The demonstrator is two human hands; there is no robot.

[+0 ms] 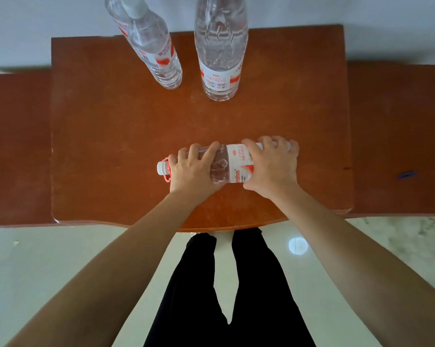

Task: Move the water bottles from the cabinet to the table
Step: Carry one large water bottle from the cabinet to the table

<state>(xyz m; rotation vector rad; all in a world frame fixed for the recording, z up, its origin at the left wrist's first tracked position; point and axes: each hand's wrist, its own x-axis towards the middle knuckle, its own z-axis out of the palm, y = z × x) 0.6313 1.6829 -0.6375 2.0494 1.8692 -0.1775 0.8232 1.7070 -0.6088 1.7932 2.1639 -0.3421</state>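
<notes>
A clear water bottle with a white and red label lies on its side over the brown wooden table, white cap pointing left. My left hand grips its neck end, fingers curled over the top. My right hand grips the labelled bottom end. Two more clear water bottles stand upright at the back of the table: one at the left and one at the right.
Lower brown surfaces flank the table at the left and at the right, the right one carrying a small blue mark. A pale wall runs behind. My black-trousered legs stand on a glossy pale floor at the table's front edge.
</notes>
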